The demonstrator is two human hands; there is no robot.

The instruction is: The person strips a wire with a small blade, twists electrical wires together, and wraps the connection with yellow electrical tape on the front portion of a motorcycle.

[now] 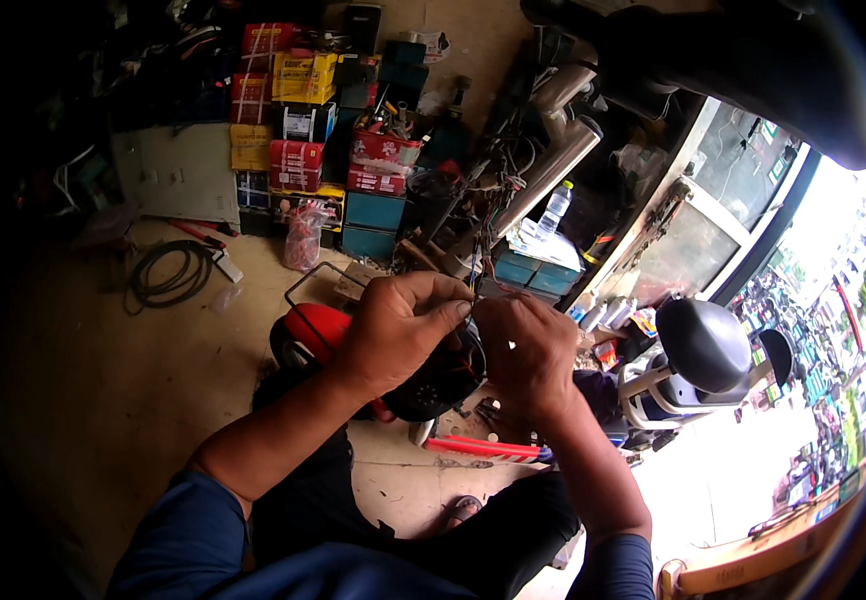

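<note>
My left hand (401,335) is closed in a pinch, thumb against forefinger, on what looks like a thin dark wire (476,285). Close beside it, nearly touching, my right hand (528,350) is curled with its back toward me. Its fingertips meet the same spot, but what they grip is hidden. Beneath both hands lies a black rounded part (433,388) of a small vehicle, and a red body panel (315,330) shows left of it. A bundle of loose wires (493,185) hangs just beyond my fingers.
Stacked battery boxes (296,165) stand at the back. A plastic bottle (554,208) rests on teal boxes (536,272). A coiled black cable (170,275) lies on the floor at left. To the right is a scooter with a black seat (705,345), near the glass door (723,205).
</note>
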